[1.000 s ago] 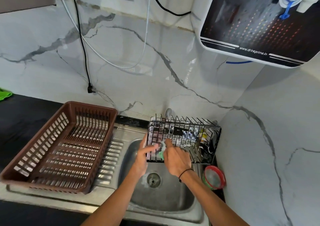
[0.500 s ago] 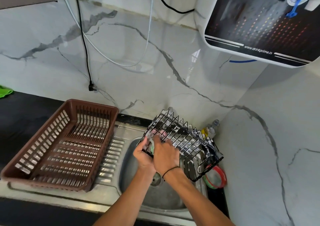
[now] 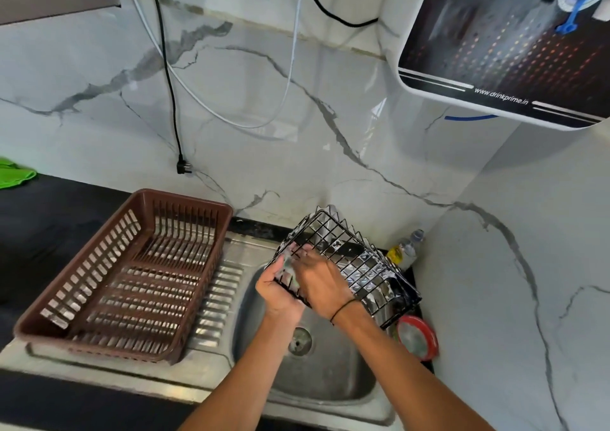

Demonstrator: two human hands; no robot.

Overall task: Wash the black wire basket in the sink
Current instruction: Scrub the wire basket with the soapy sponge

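Observation:
The black wire basket point(image 3: 359, 265) hangs tilted over the steel sink point(image 3: 330, 374), its far end higher at the back and soap film across its mesh. My left hand point(image 3: 275, 290) grips its near left corner from below. My right hand point(image 3: 321, 283), with a black band on the wrist, presses a greenish scrub pad point(image 3: 290, 267) against the basket's near side; most of the pad is hidden between the two hands.
A brown plastic dish rack point(image 3: 132, 272) sits on the drainboard to the left. A red-rimmed round dish point(image 3: 417, 336) and a small bottle point(image 3: 407, 247) stand right of the sink. A water purifier point(image 3: 505, 41) hangs overhead; a loose black plug point(image 3: 181, 166) dangles on the wall.
The basket went from level to tilted, its right end dropping toward the sink edge. Both hands shifted to its near left corner and stayed there, rubbing.

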